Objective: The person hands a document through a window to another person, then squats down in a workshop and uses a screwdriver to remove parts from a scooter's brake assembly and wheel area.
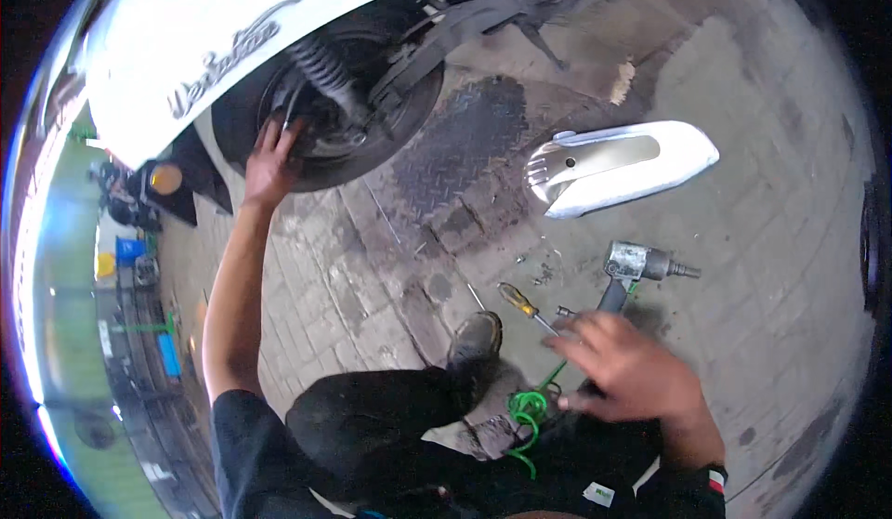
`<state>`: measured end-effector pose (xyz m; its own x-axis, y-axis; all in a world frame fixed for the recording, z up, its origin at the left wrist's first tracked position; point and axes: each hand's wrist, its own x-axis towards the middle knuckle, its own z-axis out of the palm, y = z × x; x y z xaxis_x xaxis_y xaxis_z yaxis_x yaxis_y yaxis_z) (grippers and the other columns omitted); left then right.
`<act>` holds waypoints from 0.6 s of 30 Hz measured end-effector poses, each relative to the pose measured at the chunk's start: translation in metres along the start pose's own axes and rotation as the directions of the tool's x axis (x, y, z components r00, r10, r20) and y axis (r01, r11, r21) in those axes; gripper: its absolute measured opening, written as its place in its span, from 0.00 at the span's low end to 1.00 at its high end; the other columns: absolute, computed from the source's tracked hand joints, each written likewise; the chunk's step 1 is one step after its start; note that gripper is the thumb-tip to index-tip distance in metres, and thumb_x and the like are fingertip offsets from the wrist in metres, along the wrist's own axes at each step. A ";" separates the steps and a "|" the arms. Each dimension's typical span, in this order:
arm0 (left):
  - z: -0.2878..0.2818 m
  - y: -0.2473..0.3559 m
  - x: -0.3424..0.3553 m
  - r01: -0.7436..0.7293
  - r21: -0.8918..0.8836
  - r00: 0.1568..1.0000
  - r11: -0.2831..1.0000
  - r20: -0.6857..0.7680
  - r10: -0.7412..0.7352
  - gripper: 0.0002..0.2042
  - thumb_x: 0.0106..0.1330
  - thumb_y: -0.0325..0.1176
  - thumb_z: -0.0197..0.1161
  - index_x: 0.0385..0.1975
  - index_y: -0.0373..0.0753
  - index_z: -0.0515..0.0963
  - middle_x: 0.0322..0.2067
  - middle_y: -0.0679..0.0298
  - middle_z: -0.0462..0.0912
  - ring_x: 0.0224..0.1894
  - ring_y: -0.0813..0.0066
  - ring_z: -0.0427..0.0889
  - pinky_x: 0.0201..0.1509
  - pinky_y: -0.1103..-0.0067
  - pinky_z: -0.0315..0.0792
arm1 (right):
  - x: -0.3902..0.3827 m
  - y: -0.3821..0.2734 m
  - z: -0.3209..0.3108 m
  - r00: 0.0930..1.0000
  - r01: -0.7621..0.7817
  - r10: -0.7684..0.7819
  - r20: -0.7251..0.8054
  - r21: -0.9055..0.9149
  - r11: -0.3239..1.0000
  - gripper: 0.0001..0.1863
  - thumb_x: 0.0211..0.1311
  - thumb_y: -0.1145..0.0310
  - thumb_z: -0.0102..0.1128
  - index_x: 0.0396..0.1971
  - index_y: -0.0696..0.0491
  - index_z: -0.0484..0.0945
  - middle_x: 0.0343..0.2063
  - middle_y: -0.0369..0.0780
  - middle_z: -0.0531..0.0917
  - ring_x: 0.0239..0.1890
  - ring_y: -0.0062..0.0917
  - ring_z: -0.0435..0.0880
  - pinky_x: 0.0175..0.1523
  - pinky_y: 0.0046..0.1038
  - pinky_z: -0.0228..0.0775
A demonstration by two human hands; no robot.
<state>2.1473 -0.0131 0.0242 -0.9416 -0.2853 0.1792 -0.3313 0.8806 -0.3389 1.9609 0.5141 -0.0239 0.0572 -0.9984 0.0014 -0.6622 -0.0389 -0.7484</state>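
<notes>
My left hand (270,164) reaches to the rear wheel (339,161) of a white scooter, its fingers stretched out against the inner side of the tyre, close to a thin metal part. Whether the fingertips hold that part I cannot make out. A coil spring shock absorber (325,75) stands beside the hand. My right hand (624,367), slightly blurred, hovers over the floor with its thumb apart from the fingers. Near its fingertips lie a yellow-handled screwdriver (518,300) and an impact wrench (629,263) with a socket on its nose.
A white and silver cover (632,161) lies on the paving at the right. Small bolts (539,273) are scattered near the screwdriver. A coiled green air hose (528,407) runs by my knee. The scooter's white body panel (232,45) overhangs the wheel; its stand (539,40) juts out.
</notes>
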 end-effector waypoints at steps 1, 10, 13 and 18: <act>-0.002 -0.005 0.005 0.037 0.045 0.999 0.998 0.021 -0.038 0.37 0.42 0.23 0.68 0.60 0.50 0.69 0.60 0.48 0.68 0.61 0.44 0.69 0.62 0.62 0.69 | -0.003 -0.012 -0.005 1.000 0.018 -0.019 0.013 0.011 1.000 0.34 0.53 0.54 0.66 0.57 0.56 0.69 0.53 0.49 0.73 0.57 0.43 0.70 0.60 0.41 0.63; -0.046 0.017 0.056 -0.235 -0.118 0.941 0.965 0.222 0.256 0.30 0.46 0.22 0.62 0.54 0.49 0.72 0.49 0.51 0.76 0.51 0.46 0.76 0.49 0.60 0.73 | -0.029 -0.052 0.011 0.981 -0.187 0.189 0.044 -0.040 0.981 0.36 0.55 0.56 0.65 0.62 0.52 0.63 0.56 0.48 0.69 0.60 0.40 0.65 0.64 0.41 0.58; -0.036 0.015 0.057 -0.245 -0.126 0.951 0.961 0.162 0.263 0.31 0.46 0.21 0.61 0.55 0.50 0.70 0.53 0.48 0.74 0.51 0.46 0.77 0.50 0.61 0.75 | -0.021 -0.064 0.015 0.980 -0.196 0.197 0.041 -0.036 0.980 0.35 0.55 0.55 0.65 0.61 0.51 0.64 0.56 0.47 0.69 0.59 0.41 0.66 0.63 0.40 0.59; -0.024 0.009 0.032 -0.223 -0.098 0.973 0.970 0.040 0.228 0.35 0.45 0.19 0.63 0.58 0.49 0.69 0.54 0.47 0.73 0.51 0.45 0.77 0.55 0.62 0.73 | -0.009 -0.082 0.026 0.970 -0.235 0.239 0.042 -0.089 0.968 0.34 0.54 0.59 0.64 0.61 0.54 0.64 0.55 0.49 0.71 0.58 0.42 0.69 0.63 0.40 0.61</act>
<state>2.1158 -0.0052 0.0486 -0.9939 -0.0918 0.0604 -0.1051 0.9549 -0.2777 2.0343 0.5274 0.0201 -0.0713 -0.9760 -0.2058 -0.7208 0.1930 -0.6657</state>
